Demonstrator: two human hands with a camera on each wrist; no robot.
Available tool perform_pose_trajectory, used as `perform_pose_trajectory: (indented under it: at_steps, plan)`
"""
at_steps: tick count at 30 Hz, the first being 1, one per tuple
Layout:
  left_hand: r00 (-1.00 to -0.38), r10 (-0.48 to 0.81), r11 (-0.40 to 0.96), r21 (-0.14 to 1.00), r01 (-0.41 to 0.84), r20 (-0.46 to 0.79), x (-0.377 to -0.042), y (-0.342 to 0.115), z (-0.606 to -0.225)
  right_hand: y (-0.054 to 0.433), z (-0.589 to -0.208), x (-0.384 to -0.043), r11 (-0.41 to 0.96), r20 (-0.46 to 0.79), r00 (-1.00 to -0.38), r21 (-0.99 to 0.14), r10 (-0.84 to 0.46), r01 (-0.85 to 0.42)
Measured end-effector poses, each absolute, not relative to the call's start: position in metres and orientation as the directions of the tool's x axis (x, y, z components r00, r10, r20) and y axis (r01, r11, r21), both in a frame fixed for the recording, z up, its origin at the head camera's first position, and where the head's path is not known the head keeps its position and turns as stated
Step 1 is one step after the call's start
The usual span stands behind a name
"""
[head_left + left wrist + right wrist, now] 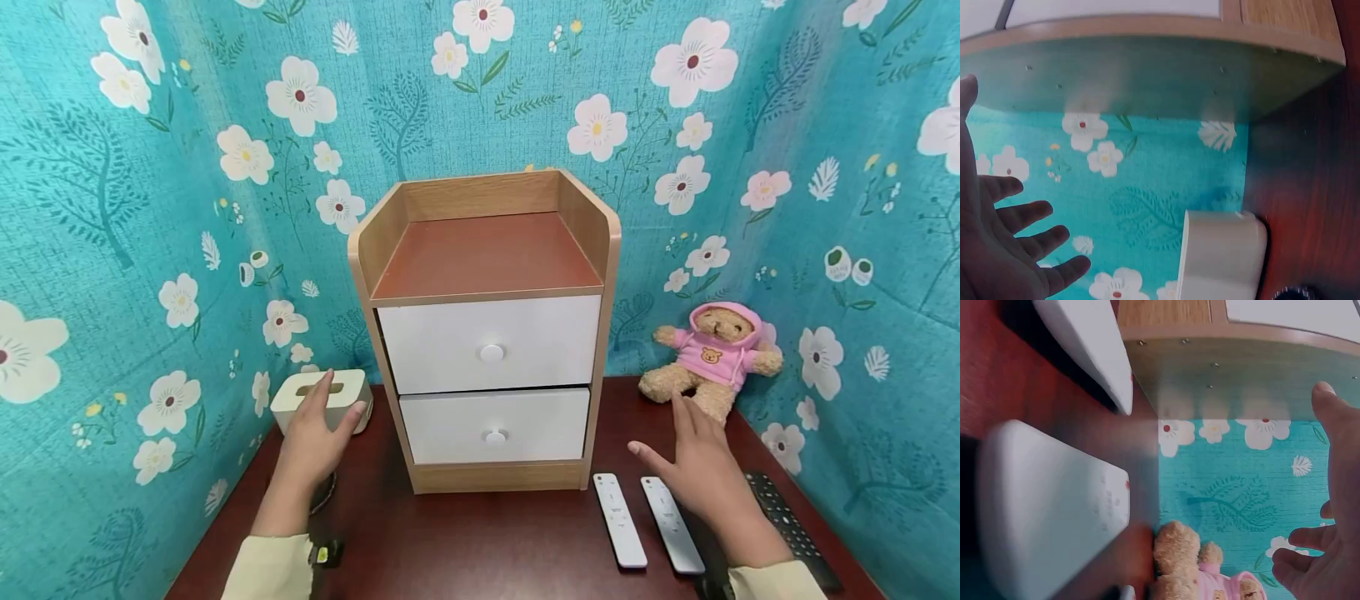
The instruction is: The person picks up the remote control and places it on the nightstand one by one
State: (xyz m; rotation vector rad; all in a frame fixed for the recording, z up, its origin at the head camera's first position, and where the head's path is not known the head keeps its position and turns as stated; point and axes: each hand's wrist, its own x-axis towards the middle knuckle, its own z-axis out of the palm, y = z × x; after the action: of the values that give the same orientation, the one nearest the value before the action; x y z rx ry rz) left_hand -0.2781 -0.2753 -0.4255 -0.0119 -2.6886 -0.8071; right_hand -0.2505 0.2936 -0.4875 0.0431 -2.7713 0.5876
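Note:
My left hand (311, 446) is held in the air left of the small cabinet (501, 475), in front of the white tissue box (348, 400). Its fingers are spread and nothing is in it; the left wrist view shows the same fingers (1025, 215) apart from the cabinet's side. On the other side, my right hand (701, 467) hovers over the white remotes, thumb out, holding nothing. One remote (619, 521) lies nearer the cabinet, the other remote (671, 525) partly beneath the hand. Both white drawers (487, 333) of the cabinet look pushed in, each with a round knob.
A teddy bear (708, 358) in a pink hoodie sits at the back right. The black keyboard (795, 529) lies at the right edge of the dark red table (465, 542). Behind my left wrist is a dark round item, partly hidden. Flowered teal cloth (480, 108) encloses the table.

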Motion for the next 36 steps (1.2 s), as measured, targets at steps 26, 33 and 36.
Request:
perform_pose_trajectory:
  at_steps: [26,33,36]
  plan:
    - [-0.861,-0.105,0.472,0.787,0.398,0.498,-0.287,-0.219,-0.421,0.260,-0.511,-0.213,0.833,0.227,-0.954,-0.552,0.196,0.040]
    - [-0.855,-0.109,0.407,0.808,0.426,0.507,-0.286,-0.212,-0.416,0.248,-0.509,-0.202,0.797,0.202,-0.949,-0.599,0.243,0.076]
    - [-0.852,-0.125,0.405,0.810,0.424,0.508,-0.287,-0.209,-0.414,0.243,-0.511,-0.197,0.779,0.205,-0.941,-0.620,0.270,0.088]
